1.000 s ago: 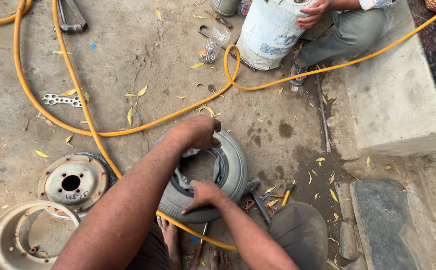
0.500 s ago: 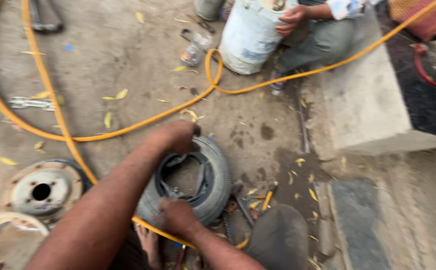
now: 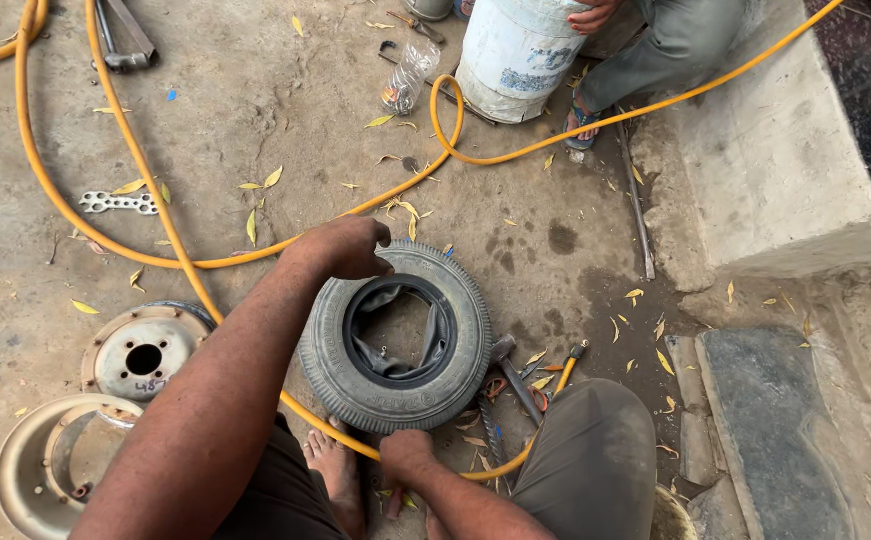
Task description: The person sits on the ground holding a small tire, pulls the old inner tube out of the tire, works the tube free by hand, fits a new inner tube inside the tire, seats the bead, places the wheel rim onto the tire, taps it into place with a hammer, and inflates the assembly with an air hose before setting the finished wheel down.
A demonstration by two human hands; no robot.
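Hands (image 3: pixel 375 355) — two — one tyre (image 3: pixel 395 335)

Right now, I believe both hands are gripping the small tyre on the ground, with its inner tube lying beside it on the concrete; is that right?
Not quite. The head view shows the inner tube tucked inside the tyre, bunched in its centre hole, not lying beside it. The rest holds: the left hand grips the tyre's far edge and the right hand its near edge, on the ground.

Left hand (image 3: pixel 343 247) curled forward, right hand (image 3: pixel 405 457) seemingly fisted.
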